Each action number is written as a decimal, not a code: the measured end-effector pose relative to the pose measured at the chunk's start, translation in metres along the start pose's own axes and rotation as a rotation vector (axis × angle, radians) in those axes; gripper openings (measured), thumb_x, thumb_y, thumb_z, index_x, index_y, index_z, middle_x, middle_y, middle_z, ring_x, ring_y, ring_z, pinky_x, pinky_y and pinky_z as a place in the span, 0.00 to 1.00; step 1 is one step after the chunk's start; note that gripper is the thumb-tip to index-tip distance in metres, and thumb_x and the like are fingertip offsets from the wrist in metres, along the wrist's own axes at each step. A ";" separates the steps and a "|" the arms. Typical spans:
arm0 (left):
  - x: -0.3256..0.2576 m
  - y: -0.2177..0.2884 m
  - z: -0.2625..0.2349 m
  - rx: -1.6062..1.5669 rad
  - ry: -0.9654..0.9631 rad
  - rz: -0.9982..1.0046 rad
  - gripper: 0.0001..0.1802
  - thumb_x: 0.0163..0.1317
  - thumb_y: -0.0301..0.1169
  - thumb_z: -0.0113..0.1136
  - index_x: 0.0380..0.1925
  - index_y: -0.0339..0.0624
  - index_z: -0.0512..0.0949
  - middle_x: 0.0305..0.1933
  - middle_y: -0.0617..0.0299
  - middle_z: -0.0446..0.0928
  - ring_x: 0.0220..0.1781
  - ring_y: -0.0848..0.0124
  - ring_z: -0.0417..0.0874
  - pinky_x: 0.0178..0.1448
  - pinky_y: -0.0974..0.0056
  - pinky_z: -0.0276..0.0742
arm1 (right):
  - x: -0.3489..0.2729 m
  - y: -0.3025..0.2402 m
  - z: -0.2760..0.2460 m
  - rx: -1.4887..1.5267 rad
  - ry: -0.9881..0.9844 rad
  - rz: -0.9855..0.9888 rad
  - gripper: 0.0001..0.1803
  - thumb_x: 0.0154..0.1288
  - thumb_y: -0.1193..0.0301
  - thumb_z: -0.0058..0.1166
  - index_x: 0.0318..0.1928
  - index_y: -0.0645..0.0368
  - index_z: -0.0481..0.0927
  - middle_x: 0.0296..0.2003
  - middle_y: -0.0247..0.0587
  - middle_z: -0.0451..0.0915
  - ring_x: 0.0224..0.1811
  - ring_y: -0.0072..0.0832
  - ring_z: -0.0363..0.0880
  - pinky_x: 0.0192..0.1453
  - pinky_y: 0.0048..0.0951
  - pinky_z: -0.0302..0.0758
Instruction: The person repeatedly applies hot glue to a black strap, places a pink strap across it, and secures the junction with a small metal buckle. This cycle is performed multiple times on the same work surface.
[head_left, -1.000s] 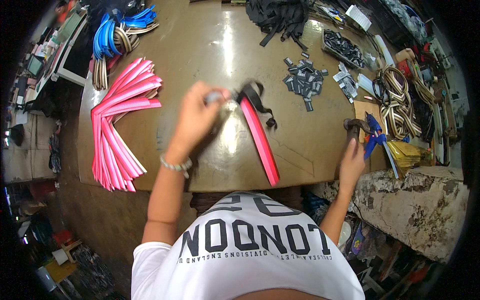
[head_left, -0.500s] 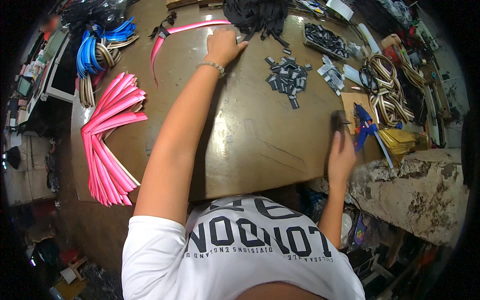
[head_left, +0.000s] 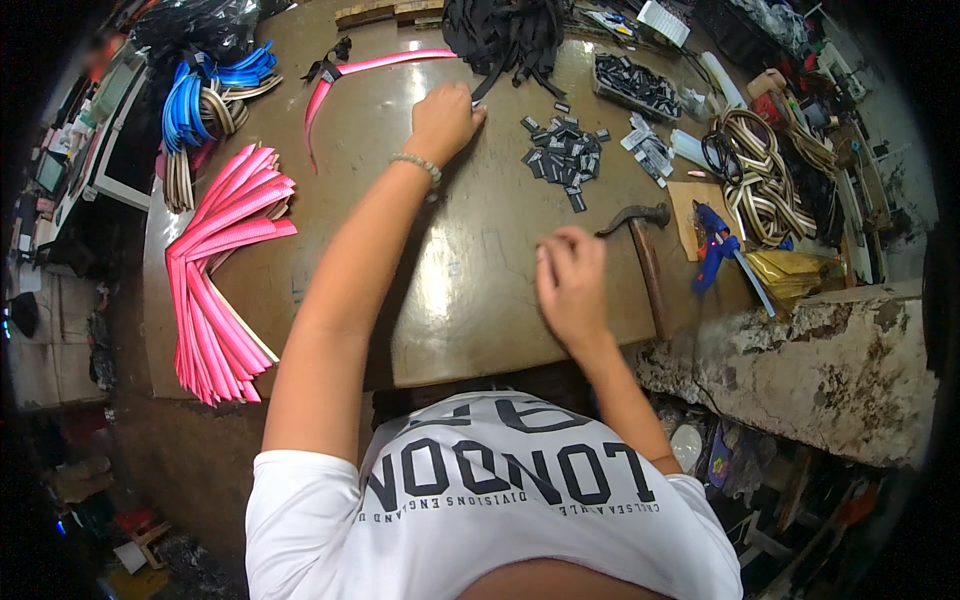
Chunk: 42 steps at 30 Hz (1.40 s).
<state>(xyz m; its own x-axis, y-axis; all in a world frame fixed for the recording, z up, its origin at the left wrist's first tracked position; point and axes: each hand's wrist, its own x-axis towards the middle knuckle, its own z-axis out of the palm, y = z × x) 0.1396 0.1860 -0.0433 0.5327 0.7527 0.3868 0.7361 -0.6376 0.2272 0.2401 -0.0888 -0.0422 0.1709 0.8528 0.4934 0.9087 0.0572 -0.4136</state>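
My left hand point(head_left: 445, 125) is at the far middle of the table, fingers closed at the end of a black strap point(head_left: 488, 86) that comes down from a tangled black heap point(head_left: 505, 35). What its fingertips pinch is partly hidden beneath the hand. Over the table's right half, my right hand point(head_left: 573, 285) is loosely curled, fingers a little apart, with nothing visible in it. Just right of it lies a hammer point(head_left: 648, 265) with a dark head and wooden handle. Small black-and-grey tags point(head_left: 565, 155) form a loose pile beyond the right hand.
Folded pink strips point(head_left: 215, 290) fan out at left, with blue strip bundles point(head_left: 190, 105) behind. A pink strip point(head_left: 390, 60) curves beyond my left hand. At right are a blue glue gun point(head_left: 712, 240), coiled striped straps point(head_left: 765, 180) and a box of tags point(head_left: 635, 85).
My right hand has let go of the hammer, which now lies on the table, and has moved left. The left hand has shifted slightly toward me.
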 end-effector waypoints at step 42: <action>-0.285 0.072 -0.120 -0.599 -0.171 -0.344 0.09 0.59 0.32 0.67 0.26 0.40 0.78 0.27 0.55 0.78 0.27 0.55 0.79 0.32 0.57 0.74 | 0.198 0.030 0.139 0.658 -0.337 0.022 0.20 0.61 0.58 0.66 0.43 0.62 0.86 0.32 0.35 0.82 0.32 0.24 0.78 0.36 0.26 0.73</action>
<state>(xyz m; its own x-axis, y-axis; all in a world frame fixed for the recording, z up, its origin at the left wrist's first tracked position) -0.0092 -0.0943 -0.0298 0.4055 0.9114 0.0706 0.5438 -0.3026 0.7827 0.2480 0.1541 -0.0626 -0.0360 0.9643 0.2623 0.4718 0.2478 -0.8462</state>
